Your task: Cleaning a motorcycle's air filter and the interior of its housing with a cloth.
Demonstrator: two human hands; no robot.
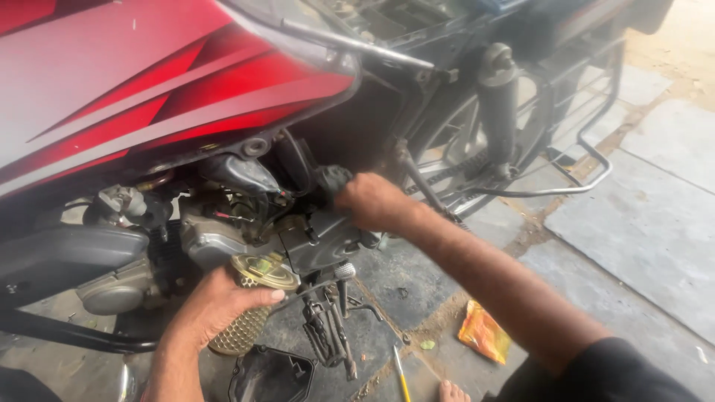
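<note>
Left hand (216, 305) wraps the brass-coloured mesh cylinder filter (249, 313), its long axis tilted up-right toward the black plastic housing (324, 242), which right hand (372, 201) grips from above.

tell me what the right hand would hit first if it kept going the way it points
Probably the black air box housing the right hand already touches, under the red fairing; the engine parts sit beyond it, though depth is unclear.

tank panel (149, 82) red w/ grey stripes | filter (246, 327) gold mesh | wrapper (484, 333) orange
</note>
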